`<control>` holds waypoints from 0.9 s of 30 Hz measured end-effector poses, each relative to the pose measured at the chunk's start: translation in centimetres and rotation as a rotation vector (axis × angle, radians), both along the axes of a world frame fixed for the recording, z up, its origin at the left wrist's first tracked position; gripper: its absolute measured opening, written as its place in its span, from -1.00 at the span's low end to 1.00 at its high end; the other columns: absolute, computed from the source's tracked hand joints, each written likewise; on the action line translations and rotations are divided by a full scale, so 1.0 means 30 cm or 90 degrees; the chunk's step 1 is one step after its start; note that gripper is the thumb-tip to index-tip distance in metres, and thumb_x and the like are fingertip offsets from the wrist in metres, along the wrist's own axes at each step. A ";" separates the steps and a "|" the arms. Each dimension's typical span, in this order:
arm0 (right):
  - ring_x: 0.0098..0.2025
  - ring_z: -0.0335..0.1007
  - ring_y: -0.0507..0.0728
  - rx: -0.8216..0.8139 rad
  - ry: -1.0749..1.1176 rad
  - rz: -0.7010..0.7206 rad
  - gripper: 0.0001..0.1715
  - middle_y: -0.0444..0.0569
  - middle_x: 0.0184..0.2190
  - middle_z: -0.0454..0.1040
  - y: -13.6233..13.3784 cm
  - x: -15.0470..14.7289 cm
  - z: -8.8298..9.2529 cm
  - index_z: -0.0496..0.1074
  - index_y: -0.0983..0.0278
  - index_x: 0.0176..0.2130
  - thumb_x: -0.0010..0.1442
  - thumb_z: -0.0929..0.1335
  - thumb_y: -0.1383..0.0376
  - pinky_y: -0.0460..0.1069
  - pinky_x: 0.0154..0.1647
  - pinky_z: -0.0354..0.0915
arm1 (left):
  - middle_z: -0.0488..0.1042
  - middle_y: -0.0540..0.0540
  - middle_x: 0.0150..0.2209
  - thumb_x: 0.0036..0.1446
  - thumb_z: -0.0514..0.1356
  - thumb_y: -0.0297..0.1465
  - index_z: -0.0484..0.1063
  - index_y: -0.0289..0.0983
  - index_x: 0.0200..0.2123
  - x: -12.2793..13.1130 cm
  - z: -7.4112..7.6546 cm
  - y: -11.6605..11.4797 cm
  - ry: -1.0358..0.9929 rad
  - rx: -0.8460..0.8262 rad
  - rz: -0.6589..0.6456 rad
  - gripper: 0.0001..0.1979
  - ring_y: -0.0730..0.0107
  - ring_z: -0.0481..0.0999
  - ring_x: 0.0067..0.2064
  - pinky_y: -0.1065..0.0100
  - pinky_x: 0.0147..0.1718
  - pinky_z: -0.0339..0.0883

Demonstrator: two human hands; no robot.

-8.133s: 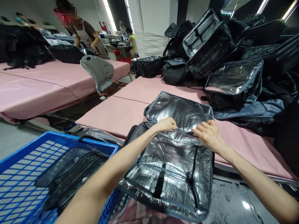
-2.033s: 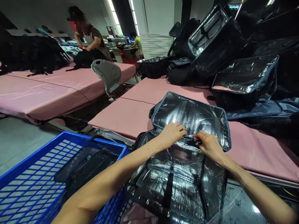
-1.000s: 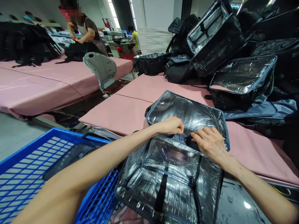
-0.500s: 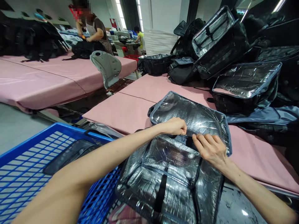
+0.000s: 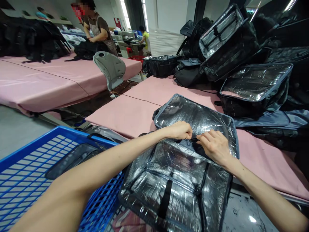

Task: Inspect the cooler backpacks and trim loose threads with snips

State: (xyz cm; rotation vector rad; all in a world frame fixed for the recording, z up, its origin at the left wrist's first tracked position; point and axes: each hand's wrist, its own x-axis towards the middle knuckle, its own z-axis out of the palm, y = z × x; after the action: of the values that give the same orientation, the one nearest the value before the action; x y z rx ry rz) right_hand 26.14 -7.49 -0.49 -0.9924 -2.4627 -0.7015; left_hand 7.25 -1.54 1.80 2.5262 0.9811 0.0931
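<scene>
Pinching with clenched left hand [image 5: 180,130] the back rim of a silver foil-lined insulated bag [image 5: 178,183] at lower centre, right hand [image 5: 214,146] curled on the same rim, grip unclear. Likely light, soft, slippery: best held by stitched piping.

A bag-making workshop floor.
Long pink-covered work tables [image 5: 135,112] run from 9 to 3 o'clock. A heap of black foil-lined bags [image 5: 253,83] rises at 2 o'clock, one open bag [image 5: 178,180] lies at 6, a blue crate [image 5: 24,180] stands at 8, and a person in an apron [image 5: 101,29] handles more bags at 11.
</scene>
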 end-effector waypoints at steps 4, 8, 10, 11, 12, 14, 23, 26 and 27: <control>-0.44 0.14 0.05 0.029 -0.005 0.007 -0.82 -0.09 -0.53 0.43 -0.015 0.013 0.017 0.46 0.29 -0.38 0.20 0.30 0.30 -0.01 -0.42 -0.08 | 0.54 0.00 -0.45 -0.06 0.10 -0.53 0.51 -0.28 -0.49 -0.001 -0.002 0.001 -0.026 -0.024 0.003 -0.82 0.45 0.45 -0.40 0.48 -0.38 0.17; -0.40 0.17 0.05 0.064 -0.033 0.010 -0.84 -0.07 -0.44 0.48 -0.043 0.053 0.038 0.46 0.32 -0.24 0.19 0.31 0.32 -0.01 -0.39 -0.05 | 0.55 -0.02 -0.42 -0.05 0.09 -0.54 0.51 -0.29 -0.49 -0.002 -0.005 0.004 -0.026 -0.034 -0.012 -0.81 0.45 0.46 -0.38 0.49 -0.38 0.17; -0.41 0.17 0.05 0.073 -0.068 0.019 -0.84 -0.07 -0.44 0.48 -0.057 0.071 0.043 0.46 0.32 -0.22 0.19 0.31 0.34 -0.01 -0.39 -0.05 | 0.55 -0.01 -0.44 -0.05 0.08 -0.54 0.51 -0.29 -0.49 -0.003 -0.007 0.006 -0.028 -0.029 -0.014 -0.80 0.45 0.46 -0.38 0.49 -0.38 0.17; -0.42 0.16 0.05 0.074 -0.081 0.022 -0.84 -0.07 -0.46 0.47 -0.063 0.078 0.043 0.46 0.31 -0.23 0.19 0.30 0.36 -0.01 -0.40 -0.06 | 0.54 -0.01 -0.44 -0.05 0.08 -0.53 0.51 -0.28 -0.50 -0.003 -0.008 0.006 -0.030 -0.027 -0.015 -0.80 0.46 0.46 -0.39 0.49 -0.38 0.16; -0.42 0.15 0.04 0.074 -0.090 0.023 -0.85 -0.08 -0.47 0.47 -0.068 0.084 0.044 0.47 0.31 -0.24 0.18 0.30 0.37 0.00 -0.40 -0.06 | 0.54 -0.01 -0.45 -0.05 0.08 -0.53 0.51 -0.28 -0.50 -0.003 -0.008 0.006 -0.030 -0.026 -0.015 -0.80 0.46 0.46 -0.39 0.49 -0.38 0.16; -0.42 0.15 0.04 0.074 -0.097 0.019 -0.84 -0.08 -0.47 0.46 -0.075 0.093 0.044 0.47 0.31 -0.23 0.18 0.30 0.38 0.00 -0.40 -0.06 | 0.54 -0.01 -0.45 -0.06 0.08 -0.54 0.51 -0.29 -0.50 -0.002 -0.007 0.005 -0.026 -0.028 -0.012 -0.80 0.47 0.46 -0.39 0.49 -0.38 0.16; -0.40 0.17 0.06 0.092 -0.156 0.043 -0.80 -0.06 -0.48 0.44 -0.065 0.045 0.075 0.46 0.34 -0.25 0.20 0.25 0.44 0.01 -0.42 -0.06 | 0.54 -0.01 -0.44 -0.06 0.08 -0.55 0.50 -0.28 -0.50 0.009 0.008 -0.009 -0.005 -0.013 0.009 -0.80 0.44 0.46 -0.37 0.48 -0.36 0.16; -0.42 0.15 0.05 0.077 -0.169 0.052 -0.77 -0.07 -0.52 0.40 -0.066 0.045 0.084 0.47 0.32 -0.35 0.18 0.24 0.49 0.00 -0.42 -0.07 | 0.54 -0.01 -0.46 -0.07 0.08 -0.56 0.50 -0.29 -0.52 0.009 0.007 -0.009 -0.016 -0.012 0.015 -0.80 0.45 0.46 -0.39 0.49 -0.38 0.16; -0.43 0.15 0.05 0.072 -0.166 0.052 -0.76 -0.07 -0.53 0.40 -0.068 0.050 0.086 0.46 0.32 -0.36 0.18 0.24 0.49 0.00 -0.42 -0.07 | 0.54 -0.01 -0.46 -0.07 0.08 -0.57 0.50 -0.29 -0.53 0.008 0.006 -0.008 -0.022 -0.014 0.015 -0.80 0.46 0.46 -0.39 0.49 -0.39 0.16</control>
State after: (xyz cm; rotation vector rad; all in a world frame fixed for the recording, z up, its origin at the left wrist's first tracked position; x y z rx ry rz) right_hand 27.64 -9.53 2.09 -0.7953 -2.6318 -0.9865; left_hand 7.48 -1.80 1.98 2.4851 0.9936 0.1311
